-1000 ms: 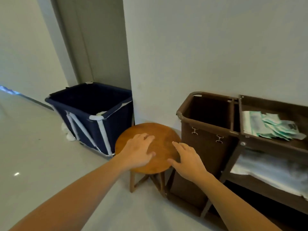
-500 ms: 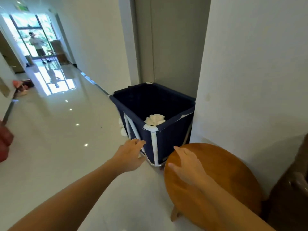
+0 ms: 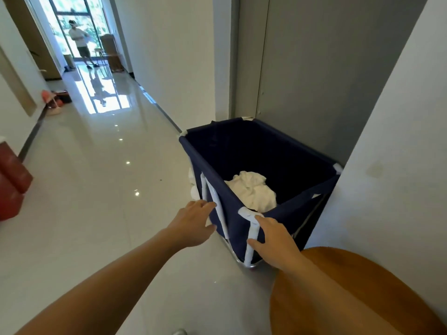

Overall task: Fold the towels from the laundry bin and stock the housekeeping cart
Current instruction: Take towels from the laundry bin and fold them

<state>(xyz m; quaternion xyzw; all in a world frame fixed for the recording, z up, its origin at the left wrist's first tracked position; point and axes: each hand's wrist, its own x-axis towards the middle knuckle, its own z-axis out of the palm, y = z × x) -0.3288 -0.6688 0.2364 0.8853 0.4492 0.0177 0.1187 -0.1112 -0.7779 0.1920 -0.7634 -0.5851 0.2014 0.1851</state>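
Two bare hands reach toward a navy fabric laundry bin (image 3: 244,151) with white tube corners, standing against a grey door recess (image 3: 314,56) at the right of a corridor. Left hand (image 3: 193,222): fingers extended and relaxed, holding nothing, just beside the bin's near-left side. Right hand (image 3: 273,238): fingers spread, empty, at the bin's nearest white corner post (image 3: 251,235) (contact cannot be confirmed). Crumpled white towels (image 3: 251,189) lie inside on the bin's bottom. No legible writing appears on any object. A round brown wooden stool seat (image 3: 362,293) sits near right. Glossy pale floor tiles (image 3: 96,177) run to a far bright glazed doorway (image 3: 72,25), where a person (image 3: 81,42) stands; red box (image 3: 12,180) at left.
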